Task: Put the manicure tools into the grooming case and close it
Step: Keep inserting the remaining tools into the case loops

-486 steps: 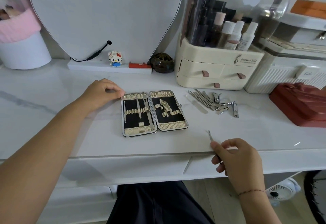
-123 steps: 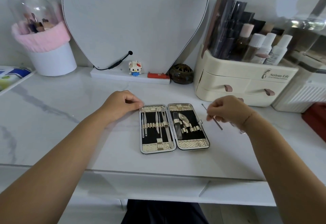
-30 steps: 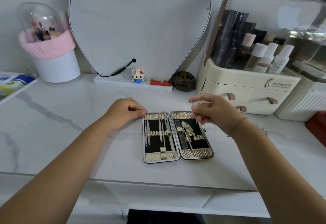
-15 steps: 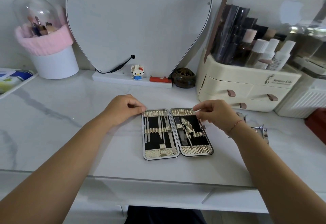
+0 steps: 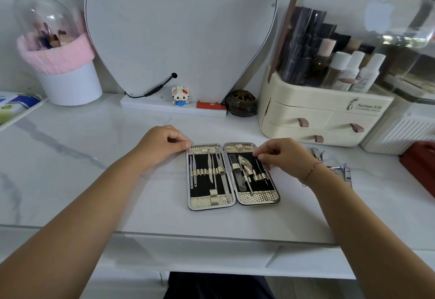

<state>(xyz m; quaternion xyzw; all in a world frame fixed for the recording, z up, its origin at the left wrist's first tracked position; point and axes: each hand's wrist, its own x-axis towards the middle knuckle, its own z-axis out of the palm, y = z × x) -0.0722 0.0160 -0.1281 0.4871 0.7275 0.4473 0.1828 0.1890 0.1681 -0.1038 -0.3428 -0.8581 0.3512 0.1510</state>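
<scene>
Your counter [image 5: 94, 181] looks like polished white marble, smooth and faintly glossy. The grooming case [image 5: 256, 198] before you has embossed gold panels, a matt black lining and a bright metal rim. Its tools [image 5: 222, 176] are shiny steel. Your organiser [image 5: 306, 110] is cream plastic under a clear, glossy lid [image 5: 376, 16].

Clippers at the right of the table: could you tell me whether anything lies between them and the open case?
Only the person's own right hand and wrist, lying between the clippers and the case; its fingers pinch a thin tool in the right half. Nothing else visible.
</scene>
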